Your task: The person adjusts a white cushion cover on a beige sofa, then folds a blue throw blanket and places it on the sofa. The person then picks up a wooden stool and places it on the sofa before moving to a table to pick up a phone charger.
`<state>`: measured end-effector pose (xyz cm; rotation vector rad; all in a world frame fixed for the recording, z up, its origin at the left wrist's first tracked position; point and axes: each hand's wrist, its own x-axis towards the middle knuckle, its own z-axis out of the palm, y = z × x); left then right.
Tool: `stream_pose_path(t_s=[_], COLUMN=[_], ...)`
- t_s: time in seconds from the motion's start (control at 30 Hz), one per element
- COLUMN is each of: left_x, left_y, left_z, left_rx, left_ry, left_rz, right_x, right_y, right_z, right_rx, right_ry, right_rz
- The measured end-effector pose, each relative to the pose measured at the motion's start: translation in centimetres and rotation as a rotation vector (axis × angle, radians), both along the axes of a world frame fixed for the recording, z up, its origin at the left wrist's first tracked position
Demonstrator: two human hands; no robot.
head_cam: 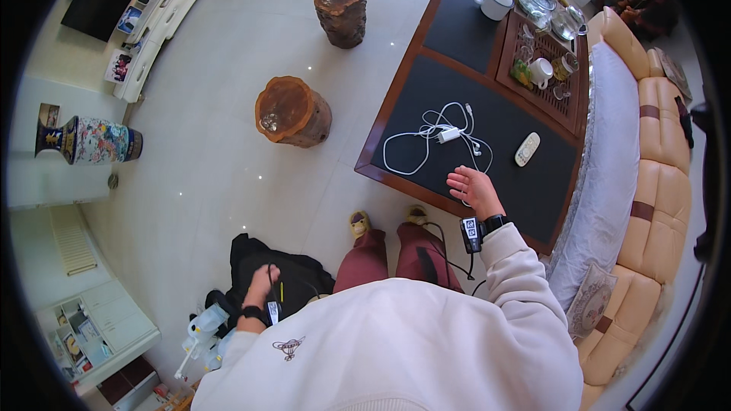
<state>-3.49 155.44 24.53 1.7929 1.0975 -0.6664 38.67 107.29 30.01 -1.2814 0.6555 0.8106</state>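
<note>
My right hand (474, 187) is over the near edge of the wooden table, palm turned sideways and fingers extended, with nothing visible in its grasp. Just beyond it lies a loosely tangled white cable (406, 172) with a white plug-in charger (449, 135) and white wired earphones (476, 148). Part of a thin white cord passes behind this hand. A pale remote control (527, 149) rests farther right. Low on the left, my left hand (265, 282) hangs over a black cloth or bag (302, 265); its fingers look curled, and whether they grip anything is unclear.
Two tree-stump stools (291, 111) stand on the tiled floor. A tea tray (508, 77) with a white cup (541, 72), glassware and a white lidded mug (493, 3) occupies the table's far part. A leather sofa (657, 194) runs along the right, a tall vase (97, 140) stands left.
</note>
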Motion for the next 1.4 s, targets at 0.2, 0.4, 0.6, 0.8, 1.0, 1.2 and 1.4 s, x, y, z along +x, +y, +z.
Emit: stream_pose_path(t_s=[0.2,0.4,0.6,0.8,1.0,1.2,1.4], left_x=[17.4,34.2,44.3,48.4,50.0,50.0,49.8], left_y=[4.3,-6.8,-18.2,-24.6,-27.9,-29.7,-29.0], left_z=[-0.1,2.3,1.2,-1.4,-3.1,-2.8,-0.4], left_rx=[0.183,-0.031,-0.161,0.07,0.038,-0.073,-0.277], left_ry=[-0.176,-0.268,-0.387,-0.519,-0.404,-0.46,-0.354], left_rz=[-0.238,-0.56,-0.743,-0.976,-0.894,-0.775,-0.756], right_x=[1.8,5.2,8.5,9.6,9.0,7.4,5.7], right_y=[2.8,4.3,5.5,5.2,3.6,1.8,0.9], right_z=[-3.0,-5.8,-8.8,-10.8,-10.6,-9.6,-7.4], right_rx=[-0.034,-0.135,-0.199,-0.241,-0.121,0.049,0.139], right_ry=[0.011,0.054,0.07,0.025,0.066,0.052,-0.051], right_rz=[-0.125,-0.175,-0.243,-0.228,-0.246,-0.25,-0.201])
